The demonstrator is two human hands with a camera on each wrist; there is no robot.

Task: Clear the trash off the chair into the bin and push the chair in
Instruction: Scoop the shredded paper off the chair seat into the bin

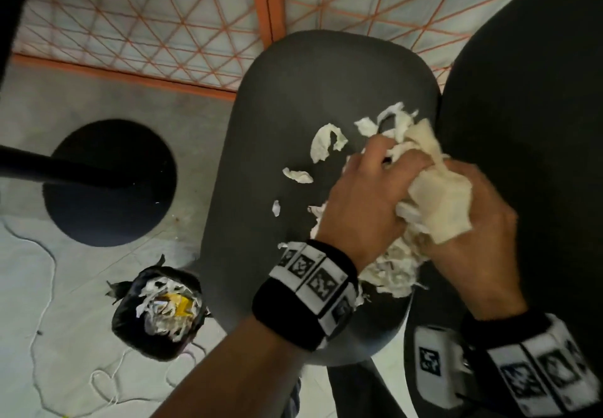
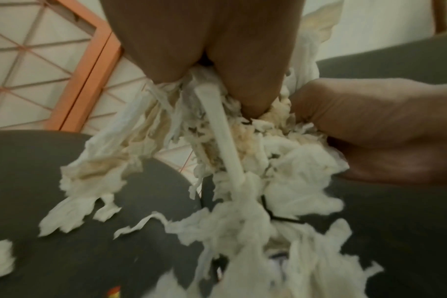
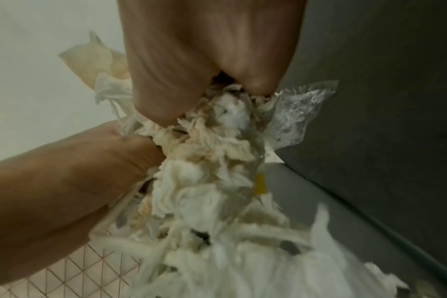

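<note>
A grey chair seat carries torn white tissue trash. Both hands clutch one big wad of tissue near the seat's right edge, just above the seat. My left hand grips the wad from the left and my right hand from the right. In the left wrist view the wad hangs below my curled fingers, with a white stick in it. The right wrist view shows a clear plastic scrap in the wad. Loose scraps lie farther left on the seat.
A small bin with a black liner stands on the floor left of the chair, holding tissue and something yellow. The chair back rises at the right. A black round table base and an orange lattice panel are beyond. A white cord lies on the floor.
</note>
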